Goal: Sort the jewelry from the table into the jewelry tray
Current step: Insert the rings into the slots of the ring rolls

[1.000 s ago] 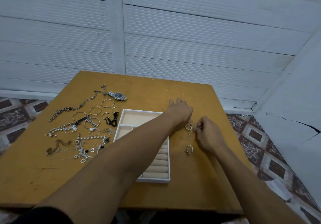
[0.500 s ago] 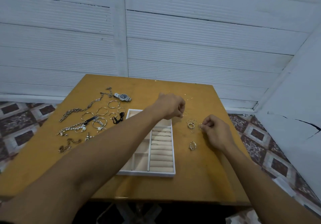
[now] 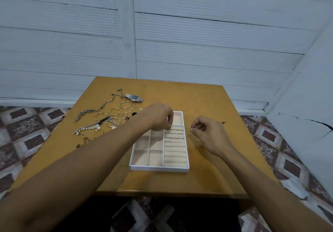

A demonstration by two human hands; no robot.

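I see left hand (image 3: 158,117) pinching ring (image 3: 170,128) over ring rolls (image 3: 174,149) in jewelry tray (image 3: 158,168), far end; right hand (image 3: 207,134) pinching second ring (image 3: 189,130) just beside tray's right wall; tray sits mid worktop (image 3: 198,96); watch (image 3: 134,98), chains (image 3: 93,110), bangles (image 3: 115,111) lie left of it

- The jewelry tray (image 3: 158,168) sits on the table (image 3: 180,183), near its middle.
- Inside the tray, the ring rolls (image 3: 174,152) run down the right side and the open compartments (image 3: 142,144) fill the left.
- The left hand (image 3: 158,116) is over the tray's far end and pinches a ring (image 3: 170,128) at the far rolls.
- The right hand (image 3: 207,134) is just right of the tray and pinches a second ring (image 3: 188,130).
- Left of the tray lies the loose jewelry. The chain (image 3: 97,108) is farthest left, the hoops (image 3: 115,111) are between it and the tray, the watch (image 3: 134,98) is behind them, and the beaded bracelet (image 3: 90,128) is nearer.
- A small ring (image 3: 196,113) lies on the table behind the right hand.
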